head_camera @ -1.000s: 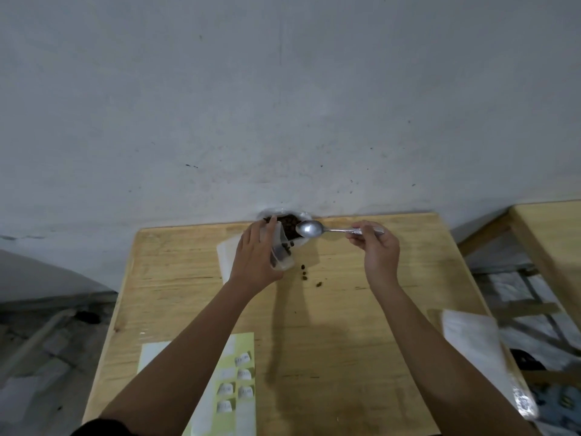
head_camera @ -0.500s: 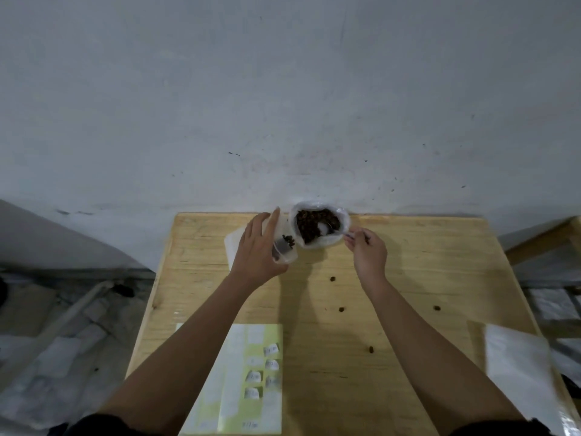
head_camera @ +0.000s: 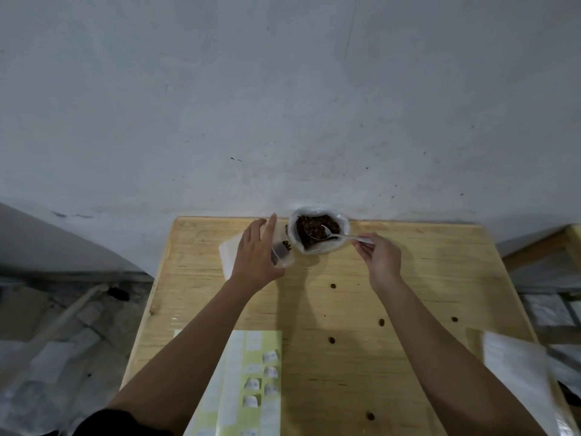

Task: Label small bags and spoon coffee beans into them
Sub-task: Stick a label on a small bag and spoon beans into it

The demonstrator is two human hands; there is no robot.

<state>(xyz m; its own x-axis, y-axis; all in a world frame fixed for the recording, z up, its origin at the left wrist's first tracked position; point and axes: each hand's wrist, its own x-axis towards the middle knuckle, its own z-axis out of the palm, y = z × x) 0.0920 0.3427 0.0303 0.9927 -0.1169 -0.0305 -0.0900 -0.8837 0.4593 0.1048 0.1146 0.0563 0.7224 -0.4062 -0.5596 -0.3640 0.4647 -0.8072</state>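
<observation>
Scooping is the step in hand: my right hand (head_camera: pixel 382 262) pinches the handle of the slim metal spoon (head_camera: pixel 341 236), its bowl dipped into the dark coffee beans (head_camera: pixel 316 231) inside the open white plastic sack (head_camera: pixel 319 229) at 12 o'clock on the pale wooden tabletop (head_camera: pixel 408 294). My left hand (head_camera: pixel 256 256) grips the small clear plastic bag (head_camera: pixel 283 250), mouth open and a few beans inside, just beside the sack at its 9 o'clock. Next move, as I judge it: lift the loaded spoon level and tip it into the bag mouth. Stray beans (head_camera: pixel 332 285) on the tabletop suggest spillage risk. The yellow label sheet (head_camera: pixel 251 388) lies at 6 o'clock.
</observation>
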